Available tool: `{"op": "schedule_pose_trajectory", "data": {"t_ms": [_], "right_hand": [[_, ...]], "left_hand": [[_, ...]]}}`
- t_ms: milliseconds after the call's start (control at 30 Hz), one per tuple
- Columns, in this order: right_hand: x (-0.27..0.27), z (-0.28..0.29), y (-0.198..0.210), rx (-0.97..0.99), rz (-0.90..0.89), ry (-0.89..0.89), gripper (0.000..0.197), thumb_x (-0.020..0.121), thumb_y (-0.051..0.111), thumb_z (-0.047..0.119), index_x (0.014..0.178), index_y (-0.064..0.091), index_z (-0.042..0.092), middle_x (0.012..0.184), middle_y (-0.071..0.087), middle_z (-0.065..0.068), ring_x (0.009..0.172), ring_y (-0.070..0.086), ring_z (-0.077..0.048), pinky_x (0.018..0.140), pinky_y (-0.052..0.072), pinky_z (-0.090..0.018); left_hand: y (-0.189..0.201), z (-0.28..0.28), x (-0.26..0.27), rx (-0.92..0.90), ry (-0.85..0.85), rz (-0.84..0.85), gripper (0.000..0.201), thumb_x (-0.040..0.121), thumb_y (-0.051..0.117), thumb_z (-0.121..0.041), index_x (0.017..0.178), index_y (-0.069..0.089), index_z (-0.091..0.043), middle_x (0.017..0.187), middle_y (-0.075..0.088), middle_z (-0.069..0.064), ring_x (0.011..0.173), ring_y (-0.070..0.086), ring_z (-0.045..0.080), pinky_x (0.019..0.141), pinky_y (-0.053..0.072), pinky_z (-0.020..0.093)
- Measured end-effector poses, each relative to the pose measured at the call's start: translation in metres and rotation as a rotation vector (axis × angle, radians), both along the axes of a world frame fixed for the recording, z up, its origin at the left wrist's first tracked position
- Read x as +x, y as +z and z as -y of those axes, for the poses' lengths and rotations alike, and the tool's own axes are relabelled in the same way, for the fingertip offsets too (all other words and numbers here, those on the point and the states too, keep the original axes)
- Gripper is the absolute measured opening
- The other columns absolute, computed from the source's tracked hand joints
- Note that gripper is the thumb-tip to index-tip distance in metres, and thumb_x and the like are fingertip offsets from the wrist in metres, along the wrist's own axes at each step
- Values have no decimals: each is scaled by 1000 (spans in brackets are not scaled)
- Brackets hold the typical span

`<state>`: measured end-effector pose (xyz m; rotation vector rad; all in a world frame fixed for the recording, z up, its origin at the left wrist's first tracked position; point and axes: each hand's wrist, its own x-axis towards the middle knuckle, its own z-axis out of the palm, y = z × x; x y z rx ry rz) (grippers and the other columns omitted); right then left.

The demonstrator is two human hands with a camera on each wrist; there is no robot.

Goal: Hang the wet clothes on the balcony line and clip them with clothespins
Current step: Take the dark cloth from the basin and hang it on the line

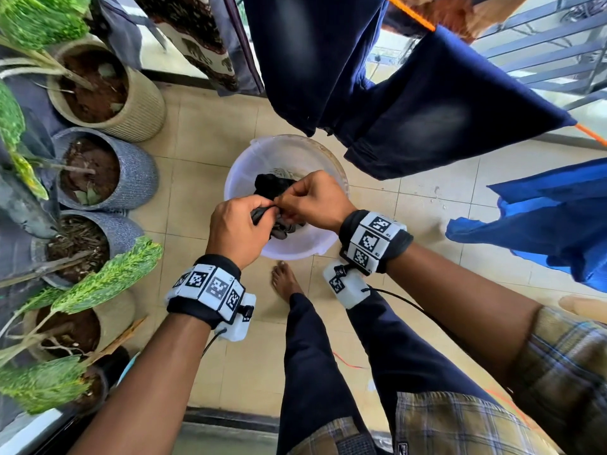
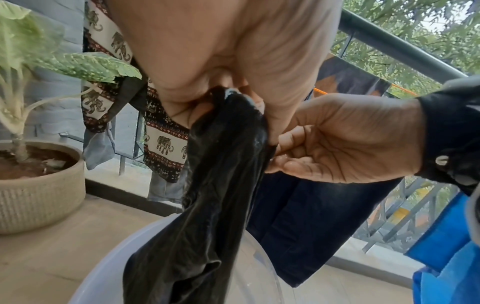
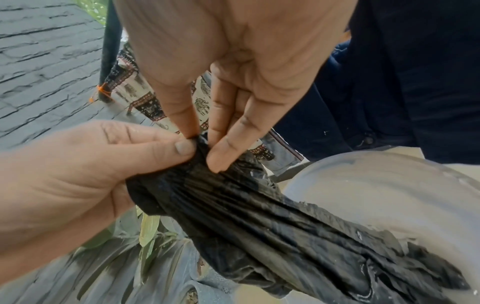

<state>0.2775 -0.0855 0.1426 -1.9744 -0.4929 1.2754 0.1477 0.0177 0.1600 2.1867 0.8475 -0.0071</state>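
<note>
Hands meet above the white bucket (image 1: 249,165), knuckles up, wrists bent down toward it. Our left hand (image 1: 238,229) has its fingers curled tight around a bunched end of the wet black garment (image 1: 272,187); the left wrist view shows the cloth (image 2: 207,205) emerging from below the closed fingers and hanging down into the bucket (image 2: 103,273). Our right hand (image 1: 315,200) pinches the same bunched end just beside the left thumb. In the right wrist view the right thumb and forefinger (image 3: 226,148) press together on the gathered edge, touching the left thumb tip (image 3: 184,147), with the remaining fingers held narrow alongside. From the fingers the garment (image 3: 272,226) runs down in twisted pleats, and its lower part lies inside the bucket (image 3: 376,185). Both forearms angle inward from the body, each carrying a marker-covered wristband (image 1: 210,289). Beyond the fingertips, dark blue jeans (image 1: 394,103) hang over the orange line (image 1: 412,14). A blue garment (image 1: 542,224) hangs to the right of the right hand. Potted plants (image 1: 98,172) stand to the left of the left hand.
</note>
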Motion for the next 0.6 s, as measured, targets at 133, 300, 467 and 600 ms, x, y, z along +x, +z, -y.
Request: {"op": "schedule_pose_trajectory", "data": {"t_ms": [133,300,467,600], "right_hand": [[3,-1,-1,34,117,32,20,82,61,17,68,74,12,62,72,-2,63,70,-19,67,60,-40],[-4,-5,2,91,335,56,20,81,61,26,71,74,15,63,69,4,61,63,-17,59,52,-35],[-8,-4,-2,224,487,88,34,78,46,40,69,69,16,61,65,5,57,56,-17,56,46,-31],[-2,2,-8,224,496,127,23,83,54,24,72,68,10,64,64,-1,60,56,-22,58,48,-38]], "left_hand": [[-3,3,3,-13,22,-10,7,87,68,-14,85,75,-14,68,68,-4,63,60,17,61,40,22],[-9,5,5,-192,234,-32,12,86,62,-20,84,73,-19,71,68,-9,74,67,19,70,52,28],[-15,2,10,-431,429,46,24,89,61,-8,73,69,-23,71,67,-8,71,61,10,73,48,26],[-8,-4,8,-603,581,126,37,90,62,-5,64,73,-29,66,69,-14,71,63,9,75,52,29]]}}
